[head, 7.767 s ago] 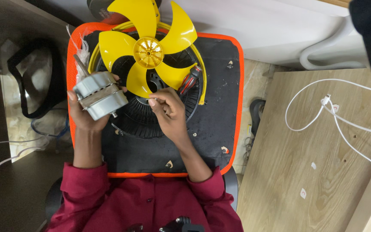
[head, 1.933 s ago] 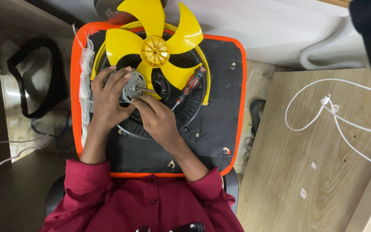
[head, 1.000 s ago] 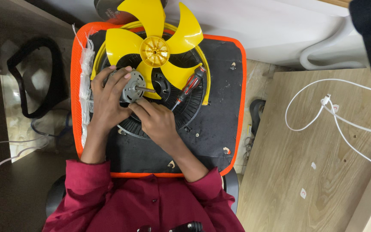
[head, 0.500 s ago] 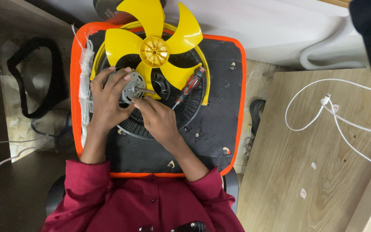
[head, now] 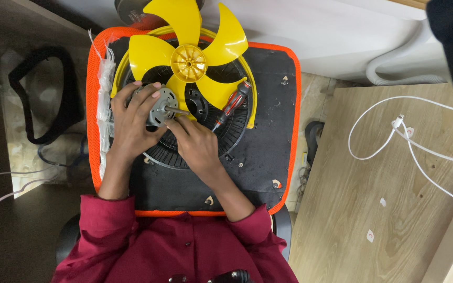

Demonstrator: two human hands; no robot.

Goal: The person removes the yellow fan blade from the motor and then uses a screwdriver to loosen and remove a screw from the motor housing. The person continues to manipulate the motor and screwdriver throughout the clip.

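My left hand point(head: 132, 123) clasps the grey fan motor point(head: 159, 106) over the black grille point(head: 205, 139) mid-worktop, right hand point(head: 197, 147) pinching its shaft point(head: 178, 110); I judge steadiness matters most.

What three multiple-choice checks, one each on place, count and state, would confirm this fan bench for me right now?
1. Where does the screwdriver lie?
A. On the black grille, right of the motor
B. On the wooden board
C. In the left hand

2. How many blades has the yellow fan blade?
A. Three
B. Five
C. Seven

3. How is the grey motor held?
A. Lying loose on the mat
B. Clasped in the left hand, with the right hand at its shaft
C. Hanging by a cord

Answers: 1 A, its red and black handle rests across the grille. 2 B, five yellow lobes spread from the hub. 3 B, the left fingers wrap the housing while the right fingertips meet the shaft.
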